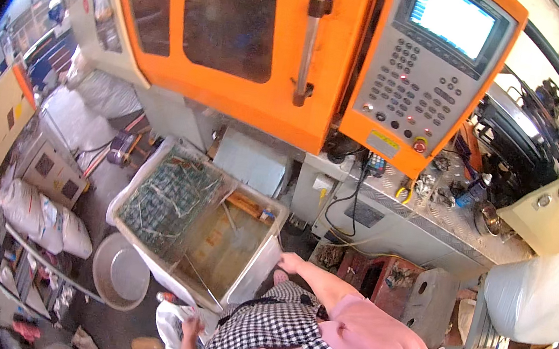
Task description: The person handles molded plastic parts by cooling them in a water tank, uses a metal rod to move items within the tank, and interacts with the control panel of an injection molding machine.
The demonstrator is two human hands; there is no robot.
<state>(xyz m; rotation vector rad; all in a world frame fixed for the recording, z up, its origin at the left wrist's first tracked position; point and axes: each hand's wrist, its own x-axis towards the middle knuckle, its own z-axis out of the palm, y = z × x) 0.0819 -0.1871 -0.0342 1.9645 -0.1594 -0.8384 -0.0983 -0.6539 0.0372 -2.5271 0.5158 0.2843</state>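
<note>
Below the orange machine (287, 55), white bin (258, 270): dark green netted heap (175, 192) in the left part, murky brownish bottom showing on the right, plus an orange-brown block (245, 205) at the far side. Right hand (289, 263) at the bin's right side, fingers curled (can't tell if gripping the edge). Left hand (192, 327) beside a white plastic bag (168, 322), blurred, grip unclear. Round grey basin (121, 274) on the grey floor (103, 197), left of the bin; stuffed white sacks (48, 218) farther left. Metal worktop (445, 216) at right carries a blue bottle (475, 192), near a control panel (411, 86) with lit screen (453, 17).
</note>
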